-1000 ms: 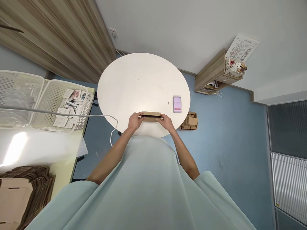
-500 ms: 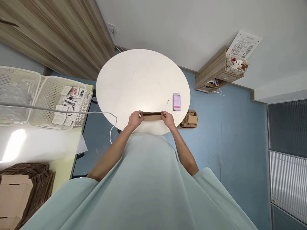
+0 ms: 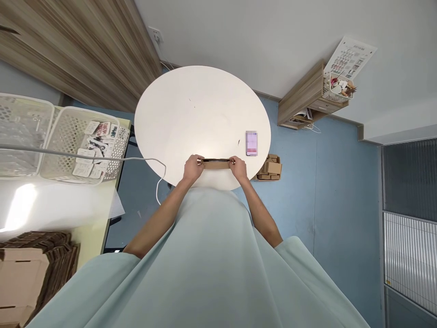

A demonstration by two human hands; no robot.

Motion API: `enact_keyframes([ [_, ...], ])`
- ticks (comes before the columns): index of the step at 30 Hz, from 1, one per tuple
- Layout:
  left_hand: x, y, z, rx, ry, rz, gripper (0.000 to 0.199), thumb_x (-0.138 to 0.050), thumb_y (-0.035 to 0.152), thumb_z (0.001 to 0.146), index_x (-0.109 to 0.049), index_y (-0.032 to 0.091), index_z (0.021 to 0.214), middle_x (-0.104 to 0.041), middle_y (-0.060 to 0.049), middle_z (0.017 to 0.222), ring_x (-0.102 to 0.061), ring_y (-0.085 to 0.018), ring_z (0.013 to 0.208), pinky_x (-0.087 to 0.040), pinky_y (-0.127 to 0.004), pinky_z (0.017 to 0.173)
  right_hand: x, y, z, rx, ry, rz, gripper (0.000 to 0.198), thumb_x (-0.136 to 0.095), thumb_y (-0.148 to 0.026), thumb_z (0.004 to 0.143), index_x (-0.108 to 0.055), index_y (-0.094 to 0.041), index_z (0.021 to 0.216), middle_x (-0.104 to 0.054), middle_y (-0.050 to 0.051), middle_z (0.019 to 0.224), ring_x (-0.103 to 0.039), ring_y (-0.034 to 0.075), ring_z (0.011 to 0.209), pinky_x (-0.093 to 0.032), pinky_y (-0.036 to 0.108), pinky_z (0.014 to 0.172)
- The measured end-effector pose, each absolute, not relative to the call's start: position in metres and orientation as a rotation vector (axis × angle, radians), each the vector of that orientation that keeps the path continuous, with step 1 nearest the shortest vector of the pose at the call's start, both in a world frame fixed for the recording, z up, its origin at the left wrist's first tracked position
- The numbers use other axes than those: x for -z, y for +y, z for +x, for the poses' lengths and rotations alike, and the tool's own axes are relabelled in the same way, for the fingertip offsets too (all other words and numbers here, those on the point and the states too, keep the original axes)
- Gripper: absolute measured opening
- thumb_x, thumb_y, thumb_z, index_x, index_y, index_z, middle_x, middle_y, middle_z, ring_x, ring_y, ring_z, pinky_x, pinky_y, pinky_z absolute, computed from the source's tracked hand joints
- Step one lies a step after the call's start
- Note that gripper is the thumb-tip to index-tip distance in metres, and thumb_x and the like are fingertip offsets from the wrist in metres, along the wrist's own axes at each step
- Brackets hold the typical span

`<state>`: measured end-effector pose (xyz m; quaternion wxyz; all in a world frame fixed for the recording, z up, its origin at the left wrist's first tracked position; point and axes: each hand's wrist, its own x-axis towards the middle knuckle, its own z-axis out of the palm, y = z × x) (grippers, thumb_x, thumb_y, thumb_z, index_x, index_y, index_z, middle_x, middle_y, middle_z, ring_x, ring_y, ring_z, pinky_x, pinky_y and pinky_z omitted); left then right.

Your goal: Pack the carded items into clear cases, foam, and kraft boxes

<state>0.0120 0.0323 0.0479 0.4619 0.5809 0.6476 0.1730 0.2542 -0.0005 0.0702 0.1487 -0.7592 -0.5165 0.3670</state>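
Note:
Both hands hold a small brown cardboard box (image 3: 216,165) at the near edge of the white round table (image 3: 201,109). My left hand (image 3: 193,168) is closed on its left end, and my right hand (image 3: 238,167) grips the right end. A narrow dark gap shows along the top of the box between its walls; what lies inside is too small to make out. The fingertips are partly hidden at the box's ends. On the table, to the right of my right hand, lies a phone (image 3: 251,143) with a lit, blurred screen.
Folded cardboard boxes (image 3: 270,168) fill a container right of the table. At left, white baskets (image 3: 73,123) hold cards and clear packs. Flat cardboard sheets (image 3: 25,273) are stacked lower left. A white cable (image 3: 143,159) reaches over the table's left edge. A wooden cabinet (image 3: 300,98) stands at the wall.
The box's opening looks narrower, with its front wall tilted a little. Both hands stay at its ends. The whole view has shifted slightly.

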Motion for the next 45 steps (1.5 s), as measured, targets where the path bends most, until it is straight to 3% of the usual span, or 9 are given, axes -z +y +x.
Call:
enact_keyframes([
  [5,-0.044,0.036,0.012,-0.471,1.539,1.464,0.045,-0.067,0.021,0.089,-0.066,0.02,0.134,-0.064,-0.013,0.14,-0.073,-0.028,0.121,-0.062,-0.044,0.109,-0.067,0.005,0.256,-1.077,-1.485,-2.149,0.024,-0.06,-0.027,0.098,-0.074,-0.025,0.117,-0.08,0.004,0.113,-0.073,0.024,0.094,-0.058,0.037,0.094],
  [11,-0.041,0.039,0.005,-0.443,1.429,1.554,0.058,-0.076,0.018,0.08,-0.063,0.025,0.136,-0.062,-0.01,0.143,-0.072,-0.029,0.124,-0.06,-0.048,0.113,-0.065,0.001,0.264,-1.192,-1.575,-1.976,0.058,-0.077,-0.025,0.083,-0.062,-0.024,0.14,-0.071,0.01,0.137,-0.07,0.024,0.104,-0.059,0.039,0.096],
  [16,-0.041,0.042,-0.002,-0.404,1.393,1.606,0.044,-0.076,0.023,0.083,-0.066,0.025,0.126,-0.068,-0.009,0.137,-0.073,-0.031,0.121,-0.061,-0.05,0.109,-0.062,-0.003,0.27,-1.116,-1.699,-1.99,0.04,-0.075,-0.029,0.09,-0.066,-0.022,0.128,-0.073,0.009,0.119,-0.068,0.025,0.099,-0.057,0.039,0.094],
  [20,-0.044,0.044,-0.004,-0.367,1.408,1.577,0.045,-0.078,0.024,0.082,-0.067,0.023,0.125,-0.071,-0.01,0.136,-0.074,-0.031,0.119,-0.064,-0.048,0.105,-0.063,-0.003,0.27,-1.154,-1.712,-1.986,0.036,-0.076,-0.03,0.089,-0.068,-0.022,0.124,-0.074,0.006,0.111,-0.066,0.022,0.088,-0.056,0.036,0.086],
  [25,-0.048,0.042,-0.005,-0.402,1.439,1.492,0.045,-0.076,0.029,0.086,-0.07,0.021,0.129,-0.069,-0.011,0.138,-0.075,-0.029,0.117,-0.065,-0.045,0.103,-0.065,-0.004,0.268,-1.165,-1.631,-1.986,0.043,-0.074,-0.033,0.091,-0.067,-0.022,0.132,-0.074,0.008,0.121,-0.069,0.022,0.088,-0.058,0.036,0.087],
  [29,-0.048,0.037,-0.001,-0.46,1.521,1.445,0.03,-0.066,0.032,0.094,-0.074,0.022,0.121,-0.073,-0.01,0.13,-0.076,-0.028,0.109,-0.064,-0.043,0.1,-0.061,-0.006,0.267,-1.148,-1.574,-1.951,0.032,-0.061,-0.037,0.103,-0.071,-0.024,0.129,-0.075,0.008,0.121,-0.072,0.021,0.093,-0.058,0.036,0.094],
  [35,-0.042,0.032,0.013,-0.489,1.677,1.41,0.014,-0.065,0.022,0.09,-0.073,0.023,0.102,-0.074,-0.009,0.12,-0.075,-0.027,0.1,-0.06,-0.042,0.093,-0.051,-0.009,0.259,-1.09,-1.441,-2.055,0.03,-0.058,-0.02,0.1,-0.076,-0.023,0.125,-0.077,0.008,0.128,-0.074,0.022,0.101,-0.057,0.038,0.103],
  [39,-0.04,0.032,0.017,-0.515,1.729,1.405,0.017,-0.063,0.016,0.086,-0.07,0.023,0.1,-0.074,-0.009,0.116,-0.074,-0.027,0.098,-0.058,-0.041,0.09,-0.049,-0.007,0.255,-1.036,-1.404,-2.074,0.034,-0.058,-0.016,0.099,-0.077,-0.022,0.126,-0.076,0.009,0.129,-0.074,0.023,0.103,-0.057,0.039,0.104],
  [45,-0.042,0.024,0.015,-0.561,1.731,1.387,0.024,-0.065,0.021,0.088,-0.072,0.023,0.11,-0.073,-0.009,0.111,-0.075,-0.028,0.107,-0.059,-0.041,0.096,-0.05,-0.003,0.251,-0.929,-1.442,-2.186,0.035,-0.059,-0.016,0.098,-0.077,-0.02,0.127,-0.071,0.011,0.115,-0.071,0.023,0.1,-0.057,0.036,0.097],
])
